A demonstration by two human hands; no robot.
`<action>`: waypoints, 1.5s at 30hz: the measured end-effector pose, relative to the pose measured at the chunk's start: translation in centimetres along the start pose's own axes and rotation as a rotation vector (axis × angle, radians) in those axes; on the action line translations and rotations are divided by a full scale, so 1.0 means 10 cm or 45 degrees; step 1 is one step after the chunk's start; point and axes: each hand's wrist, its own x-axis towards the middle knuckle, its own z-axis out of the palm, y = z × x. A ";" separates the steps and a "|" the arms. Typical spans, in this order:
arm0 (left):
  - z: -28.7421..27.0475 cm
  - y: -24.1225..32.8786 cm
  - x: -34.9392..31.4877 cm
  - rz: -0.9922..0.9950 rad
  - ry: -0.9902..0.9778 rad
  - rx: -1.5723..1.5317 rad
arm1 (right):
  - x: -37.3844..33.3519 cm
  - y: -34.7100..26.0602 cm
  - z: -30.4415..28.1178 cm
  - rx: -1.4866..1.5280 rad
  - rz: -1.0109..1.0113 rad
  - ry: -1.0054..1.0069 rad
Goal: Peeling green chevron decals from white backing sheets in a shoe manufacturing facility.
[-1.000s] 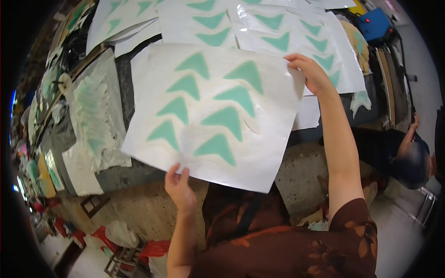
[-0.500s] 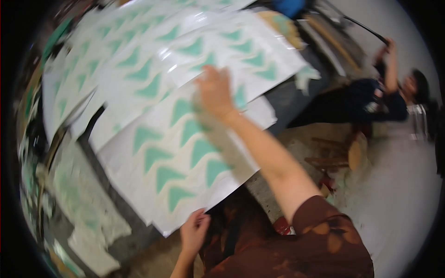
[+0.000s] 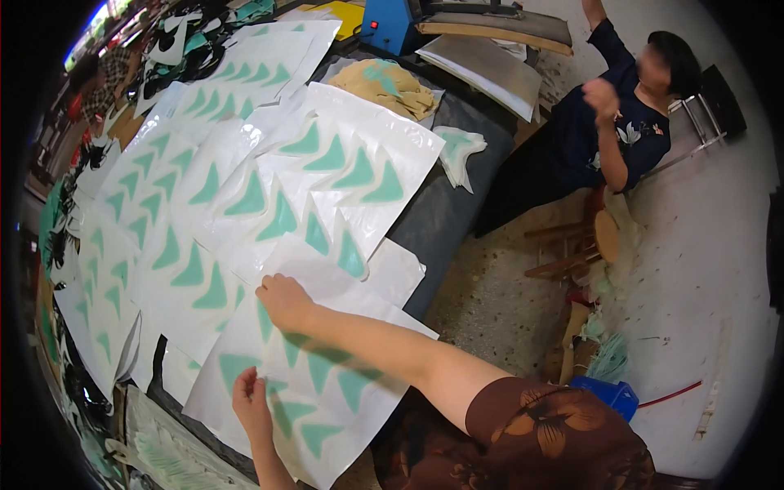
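Observation:
A white sheet (image 3: 245, 441) with rows of green boomerang-shaped patches lies nearest me on the table. My right hand (image 3: 286, 304) rests over its upper part, fingers curled under; what they hold, if anything, is hidden. My right forearm crosses above several of the patches. Over the sheet's left side, my left hand (image 3: 251, 398) has thumb and fingers drawn together beside a green patch (image 3: 238, 367). Whatever sits in that pinch is too small to name. Another glossy white sheet (image 3: 425, 151) with similar patches lies just beyond, overlapping others.
Tan and green scraps (image 3: 384, 86) are piled at the table's far side, near a blue machine (image 3: 390, 28). To the right, a person (image 3: 621, 122) in dark clothes stands with raised arms. A wooden stool (image 3: 604, 235) and a blue bin (image 3: 606, 395) stand on the floor.
My right hand has come back from the farther sheet to the nearest one. My left hand has moved from the sheet's near corner up over its left side. The view has shifted.

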 end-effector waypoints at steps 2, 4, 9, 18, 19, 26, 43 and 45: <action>-0.03 -0.03 0.31 0.083 0.063 0.307 | 0.06 -0.10 -0.01 -0.086 -0.024 -0.088; 0.04 0.03 0.55 0.127 0.080 0.326 | 0.10 -0.13 -0.02 -0.125 -0.009 -0.103; 0.07 -0.04 0.98 0.455 0.195 0.728 | 0.18 -0.17 0.03 -0.139 0.005 -0.132; 0.09 -0.01 1.29 0.530 0.222 1.019 | 0.27 -0.22 0.01 -0.118 0.042 -0.125; 0.09 -0.01 1.31 0.532 0.227 1.018 | 0.27 -0.25 0.01 -0.173 0.055 -0.150; 0.19 -0.02 1.37 0.544 0.271 1.051 | 0.33 -0.24 -0.10 -0.316 0.091 -0.230; 0.20 0.04 1.45 0.370 0.303 1.034 | 0.38 0.11 -0.06 -0.024 0.121 -0.240; 0.19 0.09 1.42 0.231 0.248 0.979 | 0.38 0.12 -0.05 0.091 0.177 -0.223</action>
